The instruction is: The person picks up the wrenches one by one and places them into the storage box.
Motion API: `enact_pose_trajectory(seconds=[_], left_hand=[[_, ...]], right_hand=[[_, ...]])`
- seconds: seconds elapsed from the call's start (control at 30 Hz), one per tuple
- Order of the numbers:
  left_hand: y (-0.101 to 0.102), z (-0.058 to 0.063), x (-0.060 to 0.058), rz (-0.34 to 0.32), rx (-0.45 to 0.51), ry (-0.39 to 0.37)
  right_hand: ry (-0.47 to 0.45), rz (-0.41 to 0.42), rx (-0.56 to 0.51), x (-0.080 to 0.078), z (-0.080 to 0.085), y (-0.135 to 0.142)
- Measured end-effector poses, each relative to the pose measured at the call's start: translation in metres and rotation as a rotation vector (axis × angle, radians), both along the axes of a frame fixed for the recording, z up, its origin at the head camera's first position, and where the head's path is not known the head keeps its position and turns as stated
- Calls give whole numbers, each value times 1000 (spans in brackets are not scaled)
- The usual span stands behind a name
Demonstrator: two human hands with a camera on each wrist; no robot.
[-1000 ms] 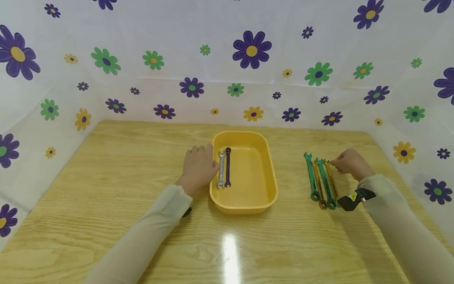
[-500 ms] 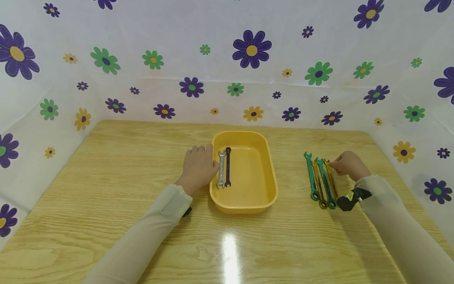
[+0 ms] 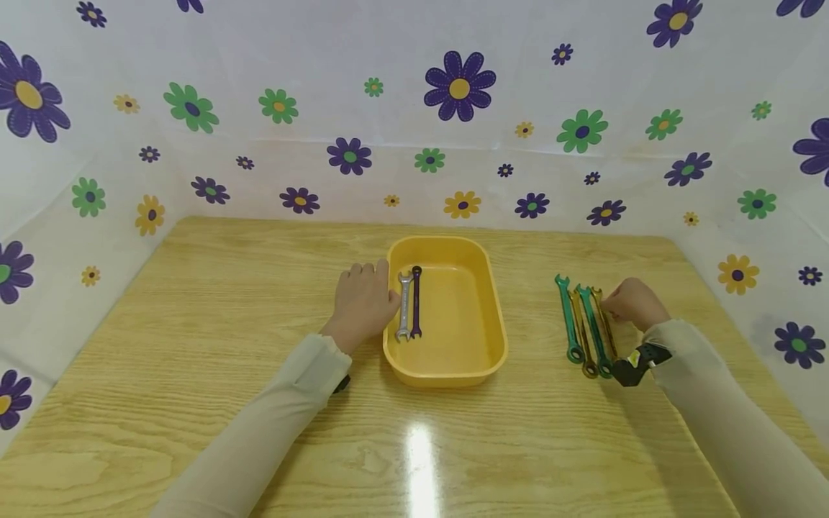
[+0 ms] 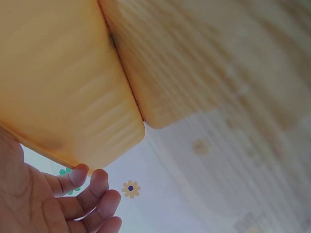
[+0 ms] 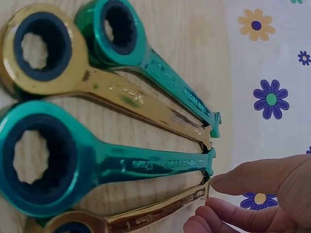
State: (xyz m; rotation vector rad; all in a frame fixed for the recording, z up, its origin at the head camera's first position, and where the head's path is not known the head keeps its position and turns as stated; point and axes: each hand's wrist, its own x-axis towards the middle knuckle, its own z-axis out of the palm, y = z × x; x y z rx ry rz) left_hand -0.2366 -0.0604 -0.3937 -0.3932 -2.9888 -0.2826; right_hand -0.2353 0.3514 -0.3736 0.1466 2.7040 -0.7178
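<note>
My left hand (image 3: 363,302) holds the left rim of a yellow plastic tray (image 3: 460,331), its thumb over the edge. In the left wrist view, the fingers (image 4: 82,201) are bent beside the tray's outer wall. Inside the tray lie a silver open-end wrench (image 3: 404,308) and a purple combination wrench (image 3: 417,306), side by side. To the right, my right hand (image 3: 637,302) pinches the open end of the rightmost gold ratcheting wrench (image 5: 155,212) between thumb and fingers. Beside that wrench lie a green wrench (image 3: 594,327), another gold wrench (image 3: 582,334) and a second green wrench (image 3: 568,320).
Everything stands on a wood-grain table (image 3: 214,324). A white cloth with printed flowers (image 3: 388,129) rises behind it and along both sides. The four wrenches on the right lie close together, ring ends toward the front.
My right hand has shifted slightly left and toward me, closer over the rightmost gold wrench's open end. The left hand and tray stay in place.
</note>
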Motion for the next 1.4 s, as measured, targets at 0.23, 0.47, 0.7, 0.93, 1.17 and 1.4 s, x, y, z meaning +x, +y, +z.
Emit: enact_pose_trajectory(seconds=[0.23, 0.47, 0.7, 0.93, 1.17, 1.4], left_hand=[[0, 0, 0, -2, 9, 10], [0, -1, 0, -5, 11, 21], [-1, -2, -1, -1, 8, 22], [0, -3, -1, -1, 13, 38], [0, -2, -1, -2, 0, 44], [0, -3, -2, -2, -3, 49]], right_hand=[[30, 10, 12, 2, -5, 0], [24, 5, 45, 1, -6, -2], [19, 9, 37, 2, -5, -2], [8, -3, 16, 4, -9, -1], [9, -12, 35, 5, -9, -3], [33, -29, 81, 4, -12, -4]])
